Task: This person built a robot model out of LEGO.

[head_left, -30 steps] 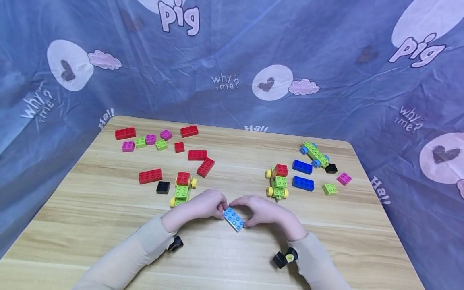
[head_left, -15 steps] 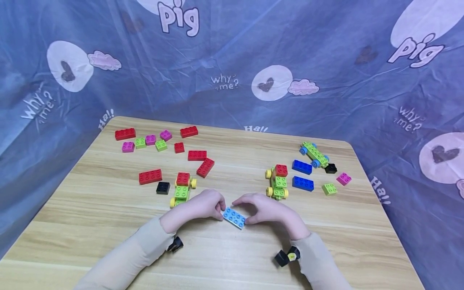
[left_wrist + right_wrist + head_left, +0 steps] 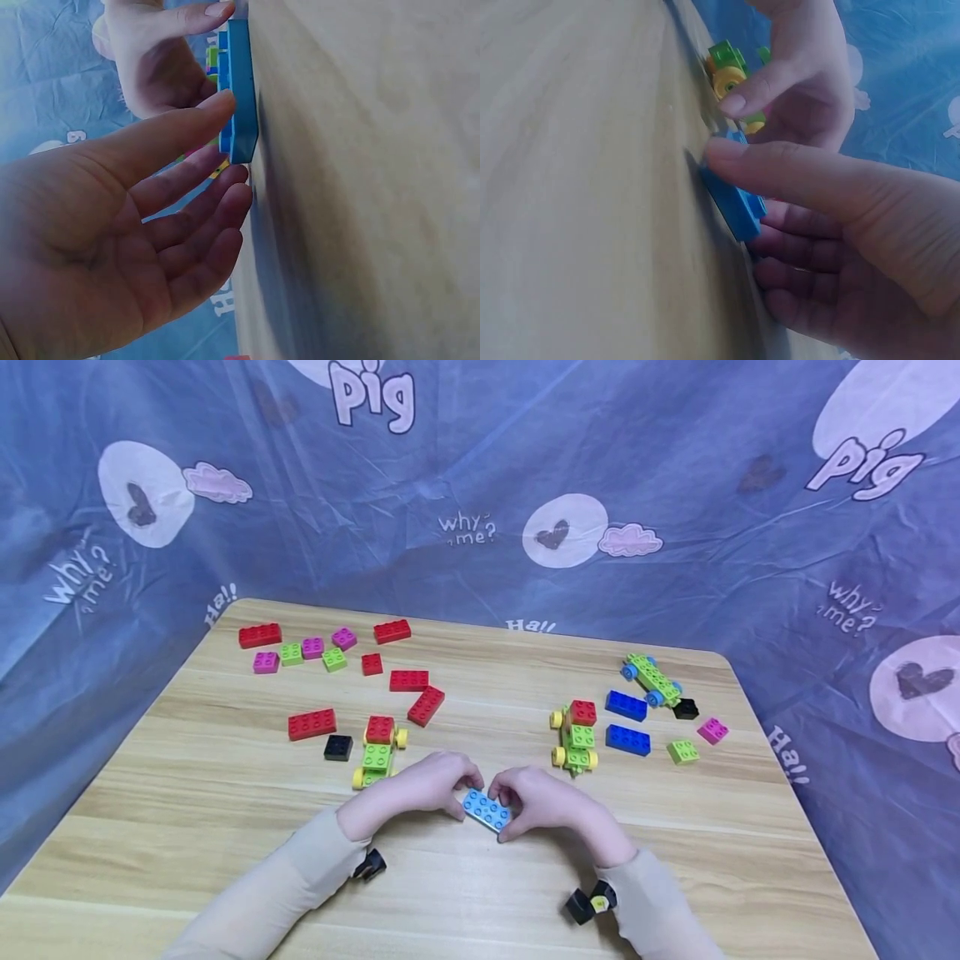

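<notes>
A light-blue eight-stud building brick point(image 3: 486, 811) lies flat, studs up, between both hands near the middle of the table. My left hand point(image 3: 431, 785) holds its left end, thumb on the near side and fingers towards the far side. The right hand point(image 3: 542, 802) pinches the other end, with its thumb at the near corner and curled fingers at the far edge. In the left wrist view the blue brick point(image 3: 241, 90) shows side-on beside my left thumb; in the right wrist view my right thumb covers part of the brick point(image 3: 735, 202). Whether it touches the table cannot be told.
Toy cars with yellow wheels stand left point(image 3: 377, 756) and right point(image 3: 577, 739) of the hands. A blue-wheeled green car base point(image 3: 651, 679), two dark-blue bricks point(image 3: 627, 739) and small bricks lie right. Several red bricks point(image 3: 312, 724) and small coloured bricks lie left.
The blue brick has turned a little between the hands. My right hand's spread fingers have curled in onto its right end, and the left fingers have shifted along its left end.
</notes>
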A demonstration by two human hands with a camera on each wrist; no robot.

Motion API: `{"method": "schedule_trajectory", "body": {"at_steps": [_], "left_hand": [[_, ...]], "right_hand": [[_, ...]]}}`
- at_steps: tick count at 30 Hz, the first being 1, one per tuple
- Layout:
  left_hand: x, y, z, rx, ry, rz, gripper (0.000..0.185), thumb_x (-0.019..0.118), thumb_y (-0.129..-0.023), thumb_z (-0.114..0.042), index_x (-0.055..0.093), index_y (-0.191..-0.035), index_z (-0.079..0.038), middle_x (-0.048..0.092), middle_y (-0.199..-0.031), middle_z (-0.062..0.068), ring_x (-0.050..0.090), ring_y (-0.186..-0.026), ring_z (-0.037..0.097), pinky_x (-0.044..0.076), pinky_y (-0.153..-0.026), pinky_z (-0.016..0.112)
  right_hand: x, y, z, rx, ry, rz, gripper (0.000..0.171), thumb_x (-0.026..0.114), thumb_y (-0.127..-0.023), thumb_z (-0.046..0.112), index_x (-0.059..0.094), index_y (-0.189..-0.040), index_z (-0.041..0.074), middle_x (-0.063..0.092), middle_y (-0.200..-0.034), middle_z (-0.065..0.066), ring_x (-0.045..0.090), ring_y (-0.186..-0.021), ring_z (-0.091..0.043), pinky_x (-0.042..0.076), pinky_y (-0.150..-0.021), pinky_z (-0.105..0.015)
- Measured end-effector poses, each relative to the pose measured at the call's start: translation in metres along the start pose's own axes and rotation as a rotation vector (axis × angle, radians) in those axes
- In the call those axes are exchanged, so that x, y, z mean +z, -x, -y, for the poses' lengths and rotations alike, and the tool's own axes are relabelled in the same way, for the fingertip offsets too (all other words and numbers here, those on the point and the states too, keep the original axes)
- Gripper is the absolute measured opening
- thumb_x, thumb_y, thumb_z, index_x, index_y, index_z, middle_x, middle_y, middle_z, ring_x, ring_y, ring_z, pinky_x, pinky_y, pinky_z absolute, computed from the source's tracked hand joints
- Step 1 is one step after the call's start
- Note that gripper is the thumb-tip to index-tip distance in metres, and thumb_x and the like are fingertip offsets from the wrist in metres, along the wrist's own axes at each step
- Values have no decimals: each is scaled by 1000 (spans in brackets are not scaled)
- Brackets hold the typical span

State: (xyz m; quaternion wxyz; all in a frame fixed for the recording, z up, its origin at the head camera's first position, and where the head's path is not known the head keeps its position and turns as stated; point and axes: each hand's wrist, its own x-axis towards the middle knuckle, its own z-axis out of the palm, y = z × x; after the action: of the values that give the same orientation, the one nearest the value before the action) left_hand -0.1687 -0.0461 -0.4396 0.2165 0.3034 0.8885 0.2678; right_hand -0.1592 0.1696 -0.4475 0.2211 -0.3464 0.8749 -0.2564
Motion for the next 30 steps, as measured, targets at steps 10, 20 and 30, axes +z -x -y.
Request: {"method": "schedule_trajectory", "body": {"at_steps": [10,20,30], "left_hand": [[4,1,3,7,10,14,35,86,-70,-8,73,-103,-11,62,-91,-4,54,-85,11,47,-79,28],[4,2,4,-3,7,26,34,87,-70,-13,73,-101,-13,62,-88,-7,53,-83,9,46,-77,26],[3,7,4,5,20,11,35,88,-67,-10,73,-98,-10,62,-87,-4,53,-81,10,46,-76,26]], "right_hand": [[3,-2,0,12,-6,2,40,86,-67,19,65,-100,11,56,-81,9,47,-72,-3,43,-66,-18],[0,0,0,-5,2,4,36,85,-68,19,65,-97,12,57,-81,9,47,-72,-3,42,-66,-18],[1,-1,-1,-18,15,-3,37,85,-69,19,65,-98,12,57,-82,10,48,-73,-2,44,-68,-18]]}}
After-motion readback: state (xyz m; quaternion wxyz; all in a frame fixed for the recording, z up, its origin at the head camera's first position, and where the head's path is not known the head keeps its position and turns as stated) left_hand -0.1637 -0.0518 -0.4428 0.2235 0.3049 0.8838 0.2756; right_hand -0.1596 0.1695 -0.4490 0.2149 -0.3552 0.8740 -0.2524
